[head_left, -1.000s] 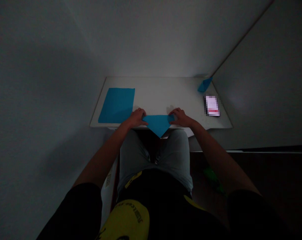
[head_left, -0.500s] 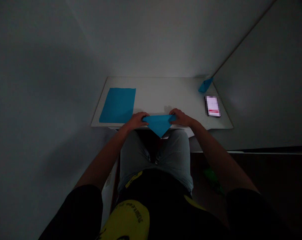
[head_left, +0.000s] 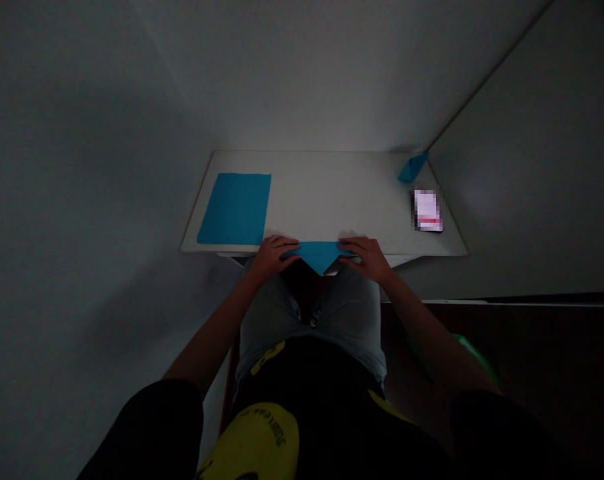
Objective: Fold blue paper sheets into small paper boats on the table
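Blue and flat, a sheet (head_left: 235,209) lies over on the left, presumably out of the way. The left hand (head_left: 273,257), nearly closed, pinches one end of a folded paper (head_left: 319,255) at the table's (head_left: 312,197) near edge, long axis left-right, tip pointing near; the right hand (head_left: 369,259) pinches the other, probably to tauten it.

One white table (head_left: 327,193) bears one flat blue sheet (head_left: 235,209) at its left, one folded blue shape (head_left: 413,168) at its far right corner and one pixelated device (head_left: 428,211) at its right. At the table's near edge are one folded blue paper (head_left: 320,254), the third blue piece, and two hands: one left hand (head_left: 273,257), one right hand (head_left: 370,257).
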A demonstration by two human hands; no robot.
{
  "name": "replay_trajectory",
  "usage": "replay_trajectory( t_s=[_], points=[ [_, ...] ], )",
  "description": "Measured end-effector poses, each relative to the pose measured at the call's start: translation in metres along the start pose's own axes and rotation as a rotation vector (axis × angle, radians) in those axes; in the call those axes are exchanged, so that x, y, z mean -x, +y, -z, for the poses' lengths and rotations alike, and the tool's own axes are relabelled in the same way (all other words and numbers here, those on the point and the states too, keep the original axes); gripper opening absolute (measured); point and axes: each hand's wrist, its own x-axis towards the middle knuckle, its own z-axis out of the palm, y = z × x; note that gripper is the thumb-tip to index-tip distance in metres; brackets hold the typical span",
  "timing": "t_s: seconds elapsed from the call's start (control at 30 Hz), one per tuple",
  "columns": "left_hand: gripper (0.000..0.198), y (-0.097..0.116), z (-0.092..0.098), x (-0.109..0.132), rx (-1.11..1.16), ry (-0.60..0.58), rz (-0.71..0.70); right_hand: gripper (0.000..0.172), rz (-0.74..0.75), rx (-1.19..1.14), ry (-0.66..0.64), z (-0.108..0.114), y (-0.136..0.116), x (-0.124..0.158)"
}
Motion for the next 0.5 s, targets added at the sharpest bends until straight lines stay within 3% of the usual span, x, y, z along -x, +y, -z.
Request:
replay_trajectory(
  t_s=[0.07,0.23,0.5],
  points=[
    [0.032,0.002,-0.002,0.006,-0.005,0.019,-0.006,0.033,-0.030,0.025,0.027,-0.002,-0.004,0.005],
    [0.019,0.006,-0.001,0.004,0.066,0.082,0.065,0.022,-0.089,-0.078,0.087,-0.004,-0.002,0.000],
    [0.010,-0.002,-0.012,-0.052,0.520,0.248,0.398,0.028,-0.371,-0.383,0.356,-0.008,0.014,-0.044]
  ],
)
